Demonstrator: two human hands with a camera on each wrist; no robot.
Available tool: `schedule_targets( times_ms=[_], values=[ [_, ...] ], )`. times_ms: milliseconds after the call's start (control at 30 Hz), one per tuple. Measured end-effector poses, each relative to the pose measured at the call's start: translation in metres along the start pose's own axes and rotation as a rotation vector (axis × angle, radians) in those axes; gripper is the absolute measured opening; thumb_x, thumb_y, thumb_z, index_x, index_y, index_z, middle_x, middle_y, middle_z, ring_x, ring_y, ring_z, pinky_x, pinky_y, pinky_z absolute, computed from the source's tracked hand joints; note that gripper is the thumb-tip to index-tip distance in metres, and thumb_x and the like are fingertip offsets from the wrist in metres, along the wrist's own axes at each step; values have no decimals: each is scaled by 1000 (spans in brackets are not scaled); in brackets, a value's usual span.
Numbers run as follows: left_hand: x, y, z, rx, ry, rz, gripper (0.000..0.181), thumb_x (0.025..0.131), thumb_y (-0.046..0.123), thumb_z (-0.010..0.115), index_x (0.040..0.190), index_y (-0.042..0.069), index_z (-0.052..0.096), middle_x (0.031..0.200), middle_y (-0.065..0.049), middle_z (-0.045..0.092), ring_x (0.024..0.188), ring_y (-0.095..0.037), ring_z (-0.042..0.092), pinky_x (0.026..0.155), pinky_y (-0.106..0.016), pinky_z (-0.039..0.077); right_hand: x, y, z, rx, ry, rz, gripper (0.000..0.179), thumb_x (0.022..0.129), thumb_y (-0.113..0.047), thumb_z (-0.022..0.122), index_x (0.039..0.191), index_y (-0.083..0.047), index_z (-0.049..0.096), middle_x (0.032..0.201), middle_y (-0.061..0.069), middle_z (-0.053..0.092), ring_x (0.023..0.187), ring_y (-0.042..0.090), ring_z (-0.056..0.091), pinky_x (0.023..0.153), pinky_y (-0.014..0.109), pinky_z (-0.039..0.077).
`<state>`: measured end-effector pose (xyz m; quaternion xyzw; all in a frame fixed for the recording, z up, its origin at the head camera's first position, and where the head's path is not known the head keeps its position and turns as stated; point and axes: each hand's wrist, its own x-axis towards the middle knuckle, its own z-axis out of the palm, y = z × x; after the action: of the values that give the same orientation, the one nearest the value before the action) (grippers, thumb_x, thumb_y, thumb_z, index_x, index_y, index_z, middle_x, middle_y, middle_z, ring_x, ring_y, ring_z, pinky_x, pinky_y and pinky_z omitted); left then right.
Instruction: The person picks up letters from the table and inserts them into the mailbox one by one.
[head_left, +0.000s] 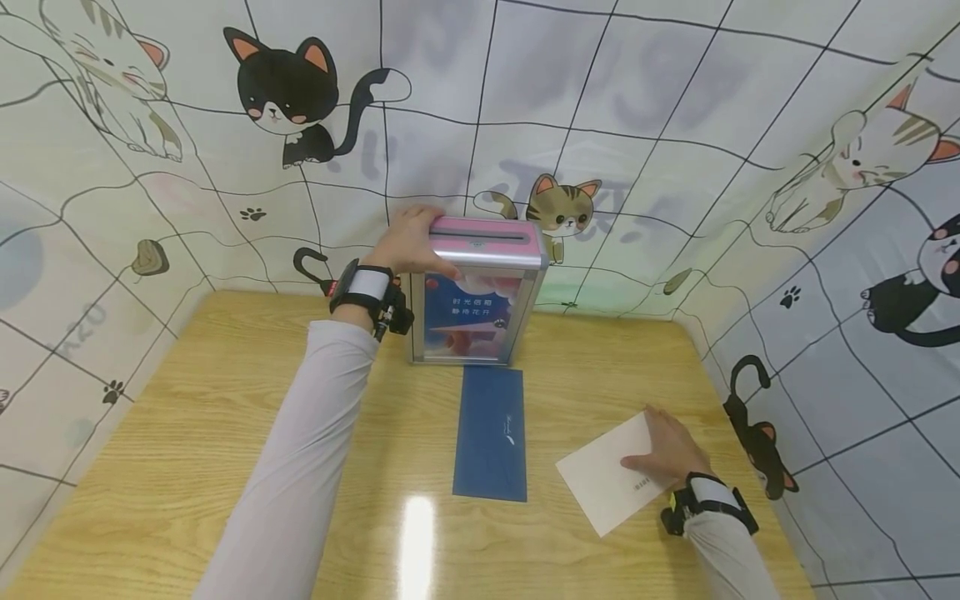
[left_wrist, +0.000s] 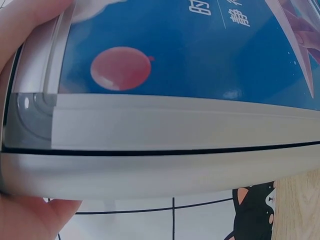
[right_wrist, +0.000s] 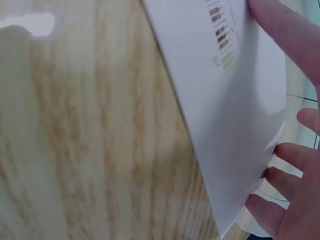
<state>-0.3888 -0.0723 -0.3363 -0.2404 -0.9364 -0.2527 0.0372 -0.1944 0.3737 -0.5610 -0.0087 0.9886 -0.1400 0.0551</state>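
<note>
A letter box (head_left: 480,312) with a pink slotted top, silver frame and blue picture front stands upright on the table. My left hand (head_left: 411,242) grips its upper left corner, the thumb across the front edge and the fingers over the top and behind. In the left wrist view the box's silver side frame (left_wrist: 175,125) lies between thumb and fingers. My right hand (head_left: 671,450) holds a white envelope (head_left: 611,475), thumb on its face and fingertips (right_wrist: 287,155) along its far edge. Small print marks the envelope's face.
A dark blue envelope (head_left: 491,433) lies flat on the wooden table (head_left: 247,400), right in front of the letter box. Walls with cat drawings (head_left: 292,92) enclose the table behind and on both sides, the back one close behind the box.
</note>
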Motion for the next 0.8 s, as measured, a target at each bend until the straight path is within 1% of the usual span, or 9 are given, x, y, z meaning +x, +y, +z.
schedule_targets(
  times_ms=[100,200,267,400,567,633,700,767,800],
  values=[
    [0,1,0,-2,1,-1,107,49,51,76,135,7,32,140,-16,34,123,-31,26,102,-50,32,1,1,-2,-4,14,12,119,50,-65,70,134,8,26,131,37,37,112,50,37,91,65,36],
    [-1,2,-1,-5,3,2,107,48,51,76,135,6,33,140,-16,34,124,-31,25,103,-50,30,0,1,-3,0,13,38,121,47,-67,69,134,6,27,129,37,38,109,50,39,87,67,38],
    [-1,3,-2,-6,5,6,106,48,50,77,135,6,33,140,-17,34,124,-31,24,104,-51,29,-1,1,-4,-7,5,52,122,46,-69,69,135,5,27,129,38,37,108,52,38,85,69,38],
    [-2,4,-3,0,-1,10,107,48,50,77,135,6,33,141,-17,34,125,-31,24,104,-51,28,-1,2,-5,16,3,79,120,46,-66,71,135,2,27,129,39,33,110,54,33,84,72,36],
    [-3,3,-3,6,-4,10,106,49,50,76,135,5,33,140,-17,35,124,-31,25,103,-50,31,1,7,-4,43,18,76,118,45,-61,75,133,3,31,130,39,31,112,56,29,85,74,32],
    [-3,3,-3,6,-4,9,106,49,50,76,135,5,33,140,-17,35,123,-31,26,103,-50,31,3,9,-2,22,32,51,117,44,-59,76,131,6,32,129,40,34,111,56,30,86,73,31],
    [-4,3,-3,6,-3,5,106,49,50,76,135,6,33,140,-17,35,123,-31,26,102,-50,32,4,9,-3,12,41,45,116,44,-54,78,130,9,32,127,40,36,110,55,32,86,70,30],
    [-4,4,-3,6,-1,4,106,49,50,76,135,6,33,140,-16,35,123,-31,26,102,-50,32,3,10,-5,20,52,55,116,44,-48,81,130,11,31,125,41,39,106,52,36,84,65,31],
    [-3,4,-3,7,-1,5,106,49,50,76,135,6,33,140,-16,35,123,-31,26,102,-50,32,3,10,-7,34,49,80,117,44,-46,82,131,11,29,124,41,39,103,52,37,81,63,32]
  ],
)
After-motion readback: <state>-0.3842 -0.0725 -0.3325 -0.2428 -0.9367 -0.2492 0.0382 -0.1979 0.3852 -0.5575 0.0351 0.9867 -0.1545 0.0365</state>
